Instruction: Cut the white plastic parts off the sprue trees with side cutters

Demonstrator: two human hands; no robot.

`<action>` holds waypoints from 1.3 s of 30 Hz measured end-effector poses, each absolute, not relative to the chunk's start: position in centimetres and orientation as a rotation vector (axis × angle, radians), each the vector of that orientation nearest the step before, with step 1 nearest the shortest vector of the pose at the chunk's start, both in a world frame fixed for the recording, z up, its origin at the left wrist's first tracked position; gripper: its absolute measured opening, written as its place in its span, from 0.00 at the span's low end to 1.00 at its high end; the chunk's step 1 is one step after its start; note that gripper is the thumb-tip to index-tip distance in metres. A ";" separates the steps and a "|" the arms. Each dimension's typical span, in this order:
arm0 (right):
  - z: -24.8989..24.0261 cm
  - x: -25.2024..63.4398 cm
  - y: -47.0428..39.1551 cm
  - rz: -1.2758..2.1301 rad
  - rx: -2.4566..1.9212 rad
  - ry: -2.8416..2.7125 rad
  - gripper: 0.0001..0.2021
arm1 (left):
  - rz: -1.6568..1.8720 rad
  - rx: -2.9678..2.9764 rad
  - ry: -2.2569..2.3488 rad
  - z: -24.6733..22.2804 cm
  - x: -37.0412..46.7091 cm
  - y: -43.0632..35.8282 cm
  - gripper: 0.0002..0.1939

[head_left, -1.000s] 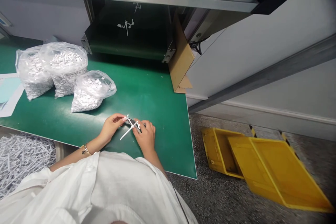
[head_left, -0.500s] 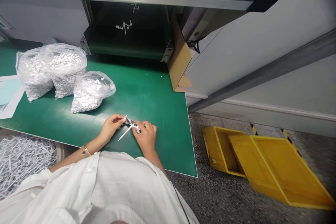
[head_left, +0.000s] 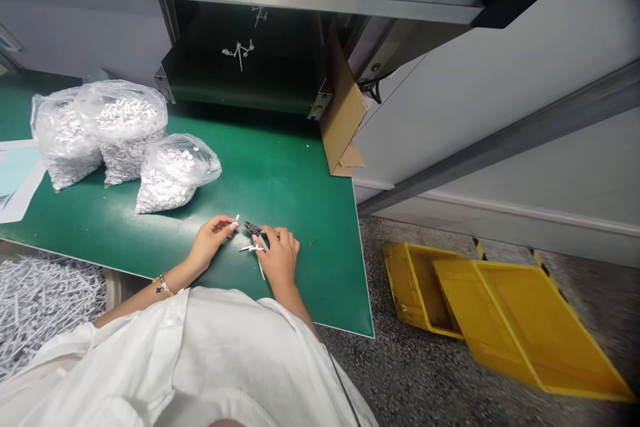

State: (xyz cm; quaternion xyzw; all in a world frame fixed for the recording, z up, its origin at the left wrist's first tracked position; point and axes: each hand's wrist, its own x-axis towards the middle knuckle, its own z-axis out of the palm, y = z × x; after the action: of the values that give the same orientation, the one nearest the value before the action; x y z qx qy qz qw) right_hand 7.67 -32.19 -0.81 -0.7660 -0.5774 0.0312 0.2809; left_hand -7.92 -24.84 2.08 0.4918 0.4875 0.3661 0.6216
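My left hand (head_left: pixel 214 240) is closed in a pinch on a small white plastic piece (head_left: pixel 237 219) that sticks up past the fingertips. Wrapped around a pair of side cutters (head_left: pixel 253 229) is my right hand (head_left: pixel 280 257); the jaws point toward the left hand and stand apart from the piece. Below the jaws, a white plastic sprue (head_left: pixel 251 248) with a thin stem hangs by the right fingers, partly hidden by them. Both hands are over the green table (head_left: pixel 260 187).
Clear bags of small white parts (head_left: pixel 170 180) stand at the left, with a paper sheet (head_left: pixel 20 180) beside them. A dark conveyor (head_left: pixel 280 73) carries white sprues (head_left: pixel 240 53). Thin white scraps (head_left: pixel 50 300) fill a container at lower left. Yellow bins (head_left: pixel 530 327) lie on the floor.
A small white piece has come apart from the sprue and stays in my left hand. The sprue has swung down below the cutters, by my right hand. The cutter jaws now show clearly.
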 end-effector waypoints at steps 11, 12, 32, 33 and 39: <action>-1.5 8.0 -32.3 0.060 -2.016 -1.608 0.12 | 1.234 1.593 1.187 7.1 -10.6 -21.0 0.10; -1.6 8.0 -32.3 0.055 -2.016 -1.620 0.12 | 1.321 1.748 1.242 8.2 -11.5 -20.0 0.10; -1.7 8.3 -32.1 -0.027 -2.060 -1.685 0.11 | 0.634 2.498 0.443 5.2 -10.2 -23.2 0.14; -1.7 8.4 -32.1 -0.024 -2.067 -1.699 0.11 | 0.578 2.484 0.353 4.1 -9.3 -24.7 0.15; -1.7 8.4 -32.2 -0.076 -2.142 -1.733 0.12 | 0.474 2.410 0.564 0.7 -8.0 -26.6 0.16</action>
State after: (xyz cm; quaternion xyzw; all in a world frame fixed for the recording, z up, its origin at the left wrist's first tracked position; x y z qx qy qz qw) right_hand 8.44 -32.21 -1.67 -0.7627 -0.6171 -0.0271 0.1916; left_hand -8.05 -26.59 0.71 0.9105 0.2131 0.1790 0.3059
